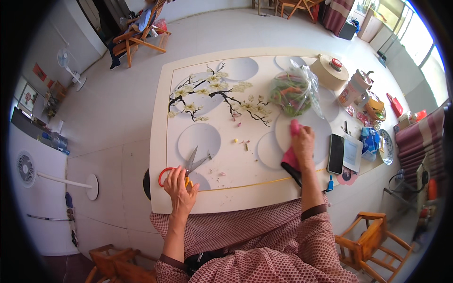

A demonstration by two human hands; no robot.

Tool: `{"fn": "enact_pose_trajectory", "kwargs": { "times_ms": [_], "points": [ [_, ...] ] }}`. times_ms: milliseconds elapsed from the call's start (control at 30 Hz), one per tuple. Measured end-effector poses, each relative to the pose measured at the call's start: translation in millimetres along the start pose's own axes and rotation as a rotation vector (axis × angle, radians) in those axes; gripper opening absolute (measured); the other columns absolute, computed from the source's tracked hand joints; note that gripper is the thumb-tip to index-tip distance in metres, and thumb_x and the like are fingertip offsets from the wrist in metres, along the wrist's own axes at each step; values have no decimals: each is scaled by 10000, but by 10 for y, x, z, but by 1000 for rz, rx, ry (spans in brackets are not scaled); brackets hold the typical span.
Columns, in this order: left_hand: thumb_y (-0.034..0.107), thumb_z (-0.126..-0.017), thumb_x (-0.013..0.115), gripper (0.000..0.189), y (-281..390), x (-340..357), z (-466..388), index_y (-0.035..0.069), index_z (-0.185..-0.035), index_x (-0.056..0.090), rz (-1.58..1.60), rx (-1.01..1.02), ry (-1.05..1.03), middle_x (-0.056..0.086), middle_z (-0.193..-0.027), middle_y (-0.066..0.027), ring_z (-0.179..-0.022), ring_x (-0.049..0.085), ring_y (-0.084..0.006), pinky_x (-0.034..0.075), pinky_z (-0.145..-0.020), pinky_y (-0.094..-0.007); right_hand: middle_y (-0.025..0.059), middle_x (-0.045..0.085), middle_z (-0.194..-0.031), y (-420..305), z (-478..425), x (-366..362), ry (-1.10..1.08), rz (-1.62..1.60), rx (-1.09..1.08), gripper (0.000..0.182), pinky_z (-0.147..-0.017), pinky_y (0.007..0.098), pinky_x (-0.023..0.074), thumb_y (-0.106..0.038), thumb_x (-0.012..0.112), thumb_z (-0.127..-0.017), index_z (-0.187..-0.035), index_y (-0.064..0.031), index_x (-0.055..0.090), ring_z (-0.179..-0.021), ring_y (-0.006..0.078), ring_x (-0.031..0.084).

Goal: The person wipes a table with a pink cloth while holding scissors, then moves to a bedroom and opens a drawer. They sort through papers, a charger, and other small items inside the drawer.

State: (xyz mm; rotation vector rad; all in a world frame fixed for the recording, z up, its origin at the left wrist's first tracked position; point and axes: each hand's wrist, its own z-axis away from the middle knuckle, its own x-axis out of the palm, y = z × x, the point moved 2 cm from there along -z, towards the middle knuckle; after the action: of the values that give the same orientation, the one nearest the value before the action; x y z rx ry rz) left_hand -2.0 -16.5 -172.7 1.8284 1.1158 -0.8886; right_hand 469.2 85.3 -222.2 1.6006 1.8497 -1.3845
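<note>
My left hand (179,188) lies over the handles of a pair of scissors (193,163) near the table's front left corner. The blades are spread, with one red handle loop and one orange-yellow one; whether the fingers grip them cannot be told. In my right hand (303,145) is a bunched pink cloth (291,157) with a black edge, held on the tabletop at the right. Beyond it sits a clear plastic bag (295,92) of green leaves and reddish stems. Small plant scraps (244,142) are scattered over the blossom-printed table (247,201).
A phone (335,153), a white device (352,150), a blue packet (370,141) and a patterned dish (385,146) lie right. Behind them stand a lidded tumbler (355,87) and a beige round container (327,72). Wooden chairs (370,240) flank me. A person (139,24) sits far left.
</note>
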Motion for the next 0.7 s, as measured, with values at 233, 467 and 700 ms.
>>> {"fn": "enact_pose_trajectory", "kwargs": {
  "times_ms": [233, 467, 700],
  "points": [
    [293, -852, 778, 621, -312, 141, 208, 0, -1358, 569, 54, -95, -3, 543, -1470, -154, -1392, 469, -350, 272, -1180, -594, 187, 638, -1151, -1778, 556, 450, -341, -376, -251, 333, -999, 473, 491, -53, 629, -842, -1167, -35, 702, -1153, 406, 563],
    [259, -804, 754, 570, -313, 119, 176, 20, -1301, 609, 43, -116, 6, 565, -1458, -146, -1400, 473, -337, 265, -1200, -602, 177, 672, -1133, -1742, -585, 932, -147, -328, -283, 146, -986, 479, 498, -32, 607, -859, -954, -9, 715, -1106, 396, 592],
    [256, -788, 758, 586, -348, 146, 193, 17, -1300, 603, 17, -129, 1, 562, -1456, -134, -1404, 474, -348, 271, -1191, -642, 132, 681, -1151, -2364, -62, 1166, -358, -436, -516, 292, -988, 430, 495, -29, 626, -817, -1089, -43, 733, -1090, 357, 597]
  ]
}}
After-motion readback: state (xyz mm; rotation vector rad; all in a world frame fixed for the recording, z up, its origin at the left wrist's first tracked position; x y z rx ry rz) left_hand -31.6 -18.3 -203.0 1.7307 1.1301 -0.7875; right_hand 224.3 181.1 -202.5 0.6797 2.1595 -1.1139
